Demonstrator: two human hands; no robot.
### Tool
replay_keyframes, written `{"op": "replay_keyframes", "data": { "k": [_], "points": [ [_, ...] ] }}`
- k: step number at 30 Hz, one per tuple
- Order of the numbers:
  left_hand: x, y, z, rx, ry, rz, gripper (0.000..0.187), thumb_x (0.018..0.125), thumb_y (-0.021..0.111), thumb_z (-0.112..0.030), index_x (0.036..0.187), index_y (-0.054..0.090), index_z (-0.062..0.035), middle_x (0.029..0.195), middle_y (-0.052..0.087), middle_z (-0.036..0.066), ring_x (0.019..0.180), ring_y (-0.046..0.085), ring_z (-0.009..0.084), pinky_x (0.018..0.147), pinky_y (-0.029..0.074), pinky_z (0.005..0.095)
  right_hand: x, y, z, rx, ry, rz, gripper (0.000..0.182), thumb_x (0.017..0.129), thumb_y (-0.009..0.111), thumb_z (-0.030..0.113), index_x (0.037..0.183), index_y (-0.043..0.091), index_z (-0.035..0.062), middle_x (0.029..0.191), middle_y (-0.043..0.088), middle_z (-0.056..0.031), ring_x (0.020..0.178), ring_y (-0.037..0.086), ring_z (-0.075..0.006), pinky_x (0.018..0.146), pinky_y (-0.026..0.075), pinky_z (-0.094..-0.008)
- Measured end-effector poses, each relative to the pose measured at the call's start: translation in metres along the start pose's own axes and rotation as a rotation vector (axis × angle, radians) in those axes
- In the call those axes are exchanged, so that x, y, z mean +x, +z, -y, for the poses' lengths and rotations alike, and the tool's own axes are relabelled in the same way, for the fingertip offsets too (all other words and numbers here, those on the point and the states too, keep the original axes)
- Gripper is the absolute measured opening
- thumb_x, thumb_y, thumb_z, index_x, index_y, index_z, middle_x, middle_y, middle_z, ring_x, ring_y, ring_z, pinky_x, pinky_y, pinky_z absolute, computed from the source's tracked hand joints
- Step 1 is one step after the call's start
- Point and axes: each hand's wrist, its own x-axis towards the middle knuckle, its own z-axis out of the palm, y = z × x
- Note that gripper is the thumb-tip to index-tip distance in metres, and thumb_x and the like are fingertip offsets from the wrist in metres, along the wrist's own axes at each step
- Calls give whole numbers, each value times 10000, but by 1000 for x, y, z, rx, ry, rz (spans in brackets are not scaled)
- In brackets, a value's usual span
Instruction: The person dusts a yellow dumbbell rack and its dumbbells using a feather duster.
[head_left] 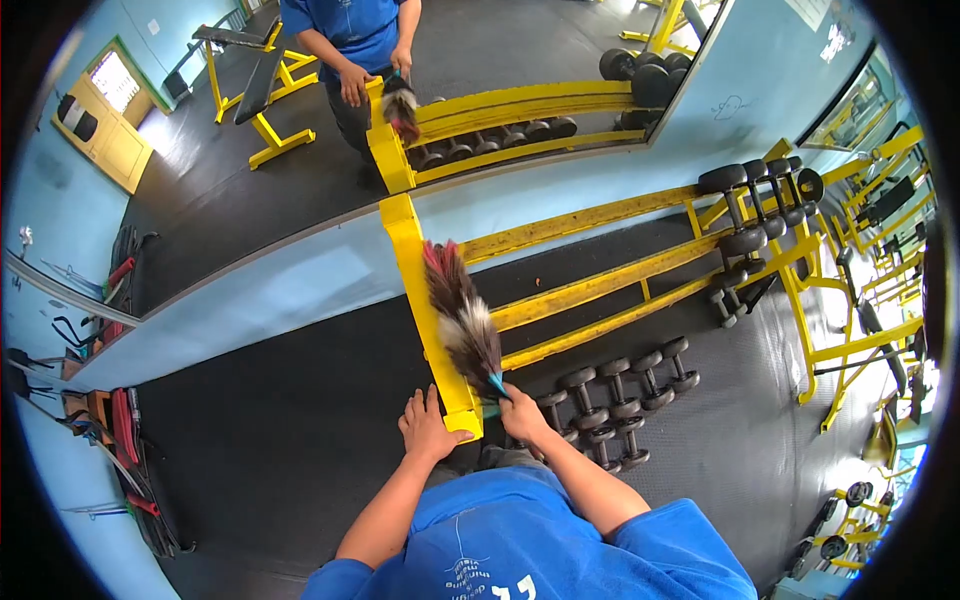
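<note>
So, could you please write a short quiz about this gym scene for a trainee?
1. True or false: the right hand holds a feather duster.
2. What does the left hand rest against: A the yellow dumbbell rack, B a dumbbell, C the mirror?
3. Fill in: the small dumbbells lie on the black ____.

Key: 1 true; 2 A; 3 floor.
</note>
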Motion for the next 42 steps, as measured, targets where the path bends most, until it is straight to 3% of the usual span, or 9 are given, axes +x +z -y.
{"op": "replay_keyframes", "data": {
  "k": [11,17,20,24,26,31,34,38,42],
  "points": [
    [-1,4,-8,13,59,-67,1185,598,899,-438,1518,235,-97,1534,285,244,1417,286,378,1124,258,516,-115,-64,-114,-85,106,255,406,930,515,146,1334,544,118,1132,642,-252,1067,632,-393,917,498,-427],
    [2,7,-14,86,156,-52,1109,643,878,-388,1515,250,-117,1523,306,237,1408,301,380,1109,271,510,-138,-78,-143,-139,232,283,380,930,507,160,1303,584,160,1084,670,-218,1039,644,-384,896,510,-426],
    [3,5,-20,105,210,-44,1019,679,857,-343,1501,301,-108,1516,332,228,1405,312,383,1108,280,505,-131,-72,-115,-40,292,295,384,928,514,170,1304,590,153,1087,672,-223,1021,656,-354,910,499,-403],
    [12,14,-17,201,435,89,835,759,797,-298,1480,391,-185,1510,361,215,1395,334,395,1109,286,512,-127,-46,-125,81,210,268,403,923,516,169,1317,580,115,1110,664,-245,1041,647,-366,940,484,-394],
    [18,29,-9,268,570,161,792,789,760,-361,1479,399,-217,1512,360,216,1405,318,398,1113,282,516,-127,-33,-134,-31,250,259,398,923,510,209,1306,592,136,1099,662,-246,1077,628,-392,949,489,-453],
    [7,25,-24,360,525,284,964,842,636,-551,1565,123,-174,1579,175,246,1450,213,417,1124,233,587,-133,-16,-111,-193,378,214,441,888,502,218,1306,584,106,1114,647,-263,1051,625,-413,967,481,-474],
    [9,34,-15,298,548,245,999,831,656,-546,1567,100,-164,1572,176,262,1451,194,428,1147,220,541,-147,-12,-75,-38,362,145,422,917,506,216,1316,567,96,1090,649,-277,1044,626,-423,933,486,-474],
    [5,29,-14,398,577,252,1044,815,709,-447,1568,40,-174,1587,139,248,1467,173,412,1126,238,604,-174,31,-79,120,272,19,395,931,516,211,1312,572,122,1062,653,-281,1033,627,-426,905,494,-463],
    [4,32,-15,458,590,236,1079,804,725,-406,1566,-3,-173,1591,122,245,1470,158,416,1127,216,626,-178,75,-110,19,446,25,399,908,505,213,1282,595,110,1087,648,-275,1024,627,-434,923,493,-479]
  ]
}}
